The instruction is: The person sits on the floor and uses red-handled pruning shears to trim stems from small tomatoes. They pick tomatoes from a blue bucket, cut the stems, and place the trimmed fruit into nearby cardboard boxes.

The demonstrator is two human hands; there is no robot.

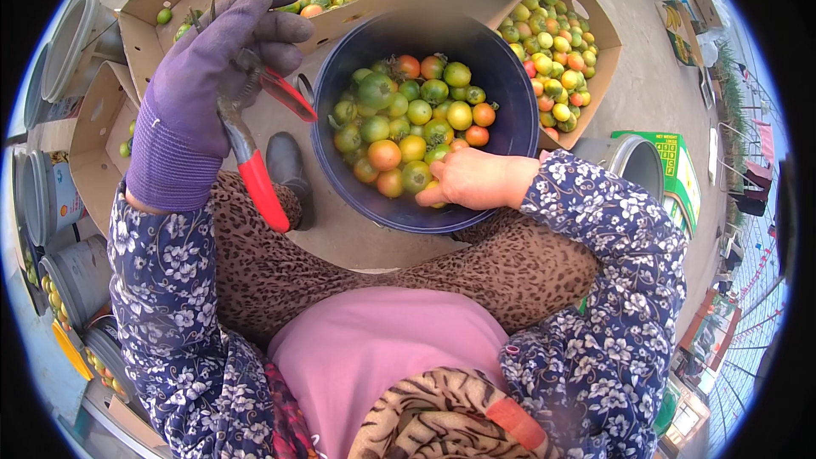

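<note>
A dark blue plastic tub (pixel 325 159) stands between the knees, partly filled with green, yellow and orange tomatoes (pixel 419 112). My right hand (pixel 481 177), bare, reaches over the tub's near right rim, its fingers on a yellowish tomato at the near edge of the heap; whether they grip it is hard to see. My left hand (pixel 239 44), in a purple glove, is raised left of the tub around red-handled pruning shears (pixel 264 194). One red handle hangs down and the other points towards the tub. The glove partly hides the shears.
Cardboard boxes of tomatoes stand behind the tub (pixel 347 25) and at its right (pixel 605 70). A box with a few tomatoes (pixel 143 44) is at the back left. Grey buckets (pixel 76 274) line the left side. Another bucket (pixel 641 162) and a green carton (pixel 682 172) stand right.
</note>
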